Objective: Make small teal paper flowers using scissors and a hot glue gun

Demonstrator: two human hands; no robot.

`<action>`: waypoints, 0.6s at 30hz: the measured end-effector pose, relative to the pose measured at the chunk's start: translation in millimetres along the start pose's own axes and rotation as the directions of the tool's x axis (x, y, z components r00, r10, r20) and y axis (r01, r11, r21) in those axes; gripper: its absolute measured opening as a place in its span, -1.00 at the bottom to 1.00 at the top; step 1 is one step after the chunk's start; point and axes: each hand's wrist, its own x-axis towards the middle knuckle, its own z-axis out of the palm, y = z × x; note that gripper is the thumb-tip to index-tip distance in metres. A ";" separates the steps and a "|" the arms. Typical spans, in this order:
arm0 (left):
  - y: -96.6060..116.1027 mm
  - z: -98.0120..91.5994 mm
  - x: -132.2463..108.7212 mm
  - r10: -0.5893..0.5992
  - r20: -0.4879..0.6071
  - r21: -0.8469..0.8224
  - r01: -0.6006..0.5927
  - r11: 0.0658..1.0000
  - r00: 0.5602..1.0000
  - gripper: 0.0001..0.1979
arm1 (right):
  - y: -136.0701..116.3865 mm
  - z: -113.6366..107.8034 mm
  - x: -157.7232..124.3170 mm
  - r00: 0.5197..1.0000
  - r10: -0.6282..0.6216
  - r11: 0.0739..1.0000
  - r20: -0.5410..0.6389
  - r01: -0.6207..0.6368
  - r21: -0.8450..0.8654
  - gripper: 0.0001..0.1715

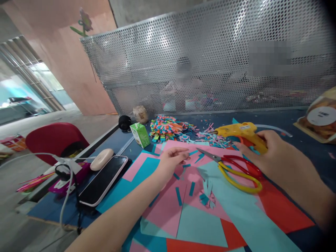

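My right hand [275, 154] is closed around the handle of a yellow hot glue gun [236, 130], whose nozzle points left. Bent over pink paper [168, 206], my left hand [174, 159] has its fingers curled together; whether anything is pinched in them is hidden. Between the hands lie scissors [243, 171] with one red and one yellow handle loop, blades toward my left hand. Short blue paper strips [192, 189] are scattered on the pink sheets. A small fringed paper flower [207, 198] in blue and pink rests below the scissors.
Behind the sheets sits a pile of colourful fringed paper flowers [168, 127]. A green drink carton [140, 134], a phone [103, 182] and white cables [64, 196] are on the left. A perforated metal panel [147, 70] borders the back; a food bag [321, 117] stands right.
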 end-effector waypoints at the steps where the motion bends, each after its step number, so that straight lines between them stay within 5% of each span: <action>1: 0.2 0.1 -0.1 -0.005 -0.004 -0.023 0.005 1.000 1.000 -0.67 | -3.7 1.3 -4.9 0.998 -0.054 0.998 -0.044 0.053 -0.030 -0.48; 8: 0.6 0.6 1.2 -0.040 -0.020 -0.080 0.039 0.996 0.999 -0.67 | -7.0 18.0 -17.2 0.827 -0.466 0.878 -0.314 0.388 -0.281 -0.46; 18: 0.3 2.2 0.9 -0.050 -0.019 -0.084 0.048 0.995 0.999 -0.70 | -4.6 21.2 -13.3 0.733 -0.575 0.812 -0.363 0.459 -0.360 -0.54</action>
